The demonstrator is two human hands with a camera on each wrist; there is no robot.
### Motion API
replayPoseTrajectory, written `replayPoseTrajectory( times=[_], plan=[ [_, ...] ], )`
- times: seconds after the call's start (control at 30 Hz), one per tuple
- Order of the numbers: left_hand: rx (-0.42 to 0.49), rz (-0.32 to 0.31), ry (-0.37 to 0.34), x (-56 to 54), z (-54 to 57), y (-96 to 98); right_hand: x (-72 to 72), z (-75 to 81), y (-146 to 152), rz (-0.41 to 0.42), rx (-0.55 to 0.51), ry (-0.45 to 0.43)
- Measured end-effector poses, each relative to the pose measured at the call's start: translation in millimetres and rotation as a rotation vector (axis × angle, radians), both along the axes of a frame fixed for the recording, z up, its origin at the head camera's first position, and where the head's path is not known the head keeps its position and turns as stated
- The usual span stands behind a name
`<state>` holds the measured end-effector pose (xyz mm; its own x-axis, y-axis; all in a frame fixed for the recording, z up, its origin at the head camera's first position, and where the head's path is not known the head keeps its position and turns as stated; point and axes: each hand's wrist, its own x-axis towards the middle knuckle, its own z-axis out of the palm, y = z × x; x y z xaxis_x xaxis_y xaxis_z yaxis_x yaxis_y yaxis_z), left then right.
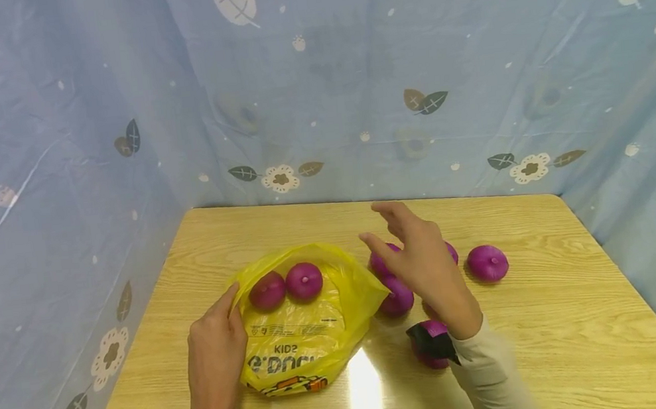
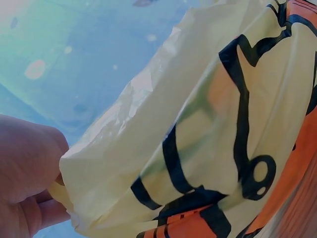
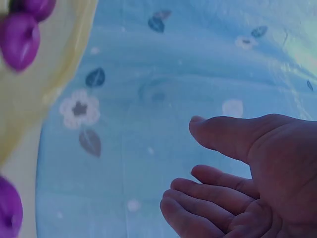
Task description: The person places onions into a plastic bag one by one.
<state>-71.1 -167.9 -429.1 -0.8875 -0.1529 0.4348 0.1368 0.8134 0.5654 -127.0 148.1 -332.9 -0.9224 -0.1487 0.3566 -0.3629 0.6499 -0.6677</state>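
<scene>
My left hand (image 1: 215, 346) grips the left rim of a yellow plastic bag (image 1: 356, 288), which lies with its mouth open. Two purple onions (image 1: 304, 282) sit side by side inside the bag. Up close in the left wrist view, the bag's printed side (image 2: 198, 129) spreads out from the fingers and thumb. My right hand (image 1: 427, 264) is raised over several loose onions (image 1: 396, 298) beside the bag, its thumb apart from the fingers. Nothing is held in it, and its bare palm shows in the right wrist view. Hand and forearm partly hide the onions below.
One onion (image 1: 487, 264) lies by itself to the right of the right hand. Another (image 1: 430, 354) is near the right sleeve, partly covered by a black wrist piece. The wooden table (image 1: 585, 311) ends at a blue patterned curtain (image 1: 351, 82) at the back and sides.
</scene>
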Motion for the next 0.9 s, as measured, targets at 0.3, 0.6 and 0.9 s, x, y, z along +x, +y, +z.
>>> replayPoseTrajectory(
  times=[0.3,0.6,0.9],
  plan=[
    [0.001,0.003,-0.019,0.0,0.6,1.2,-3.2,-9.3,46.7,-0.152,-0.029,0.033],
    [0.004,-0.009,-0.01,-0.3,0.0,0.7,0.3,-27.5,91.3,-0.306,0.003,0.01],
    [0.003,-0.012,0.009,0.1,-0.2,-0.6,6.9,-47.8,138.7,-0.405,0.01,-0.07]
  ],
)
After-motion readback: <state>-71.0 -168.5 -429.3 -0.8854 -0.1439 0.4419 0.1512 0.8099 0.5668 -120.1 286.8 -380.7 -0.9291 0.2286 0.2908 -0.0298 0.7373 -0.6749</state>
